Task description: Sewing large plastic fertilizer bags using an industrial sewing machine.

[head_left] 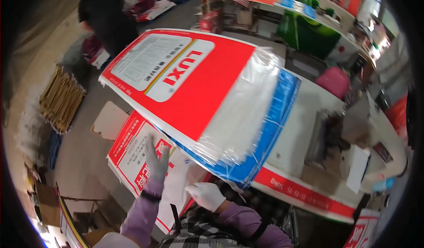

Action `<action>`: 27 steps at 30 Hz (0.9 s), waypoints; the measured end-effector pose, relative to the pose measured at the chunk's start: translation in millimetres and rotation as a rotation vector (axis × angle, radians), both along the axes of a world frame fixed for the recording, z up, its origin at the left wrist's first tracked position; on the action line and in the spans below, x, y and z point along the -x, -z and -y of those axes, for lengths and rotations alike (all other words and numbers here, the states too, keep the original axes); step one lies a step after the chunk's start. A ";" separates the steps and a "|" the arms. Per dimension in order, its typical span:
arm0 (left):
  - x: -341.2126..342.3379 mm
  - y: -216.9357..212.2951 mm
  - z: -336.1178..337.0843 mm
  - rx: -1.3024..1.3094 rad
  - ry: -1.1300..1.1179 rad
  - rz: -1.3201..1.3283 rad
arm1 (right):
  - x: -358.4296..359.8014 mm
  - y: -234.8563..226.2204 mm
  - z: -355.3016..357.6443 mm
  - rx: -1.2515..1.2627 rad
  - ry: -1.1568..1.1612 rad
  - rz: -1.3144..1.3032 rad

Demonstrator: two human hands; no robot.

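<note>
Left hand point(157, 164) spread open on lower sack point(132, 155); right hand point(205, 196) beside it, pinching its edge, under big sack point(198, 89).

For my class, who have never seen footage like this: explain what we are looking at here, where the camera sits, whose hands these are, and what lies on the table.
There is no machine. The one picture comes from a wide fisheye camera worn on a person's head, looking down, so straight edges bend near the rim. The two gloved hands with purple sleeves at the bottom are the wearer's own. The left hand is raised, fingers spread, against a lower red and white printed sack. The right hand rests at the near edge of the sacks; whether it grips is unclear. A large red, white and blue woven sack slants above them, over a white table. A second person in dark clothes stands at the top left.
</note>
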State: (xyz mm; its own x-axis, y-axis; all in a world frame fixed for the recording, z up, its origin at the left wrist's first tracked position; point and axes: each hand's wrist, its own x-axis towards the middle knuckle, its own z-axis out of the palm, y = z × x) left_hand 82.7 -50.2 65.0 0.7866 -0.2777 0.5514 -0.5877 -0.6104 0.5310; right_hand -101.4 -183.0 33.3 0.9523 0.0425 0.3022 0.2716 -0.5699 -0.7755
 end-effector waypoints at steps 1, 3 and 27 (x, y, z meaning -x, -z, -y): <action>-32.7 -8.3 21.7 0.265 -0.064 -0.195 | 1.2 -41.9 2.0 0.222 0.037 0.092; -66.2 -54.3 63.4 0.722 -0.104 -0.693 | -5.2 -78.5 30.9 0.262 0.212 0.485; -130.0 -61.4 64.2 0.507 -0.307 -0.906 | -131.9 -117.3 148.4 0.676 0.120 0.031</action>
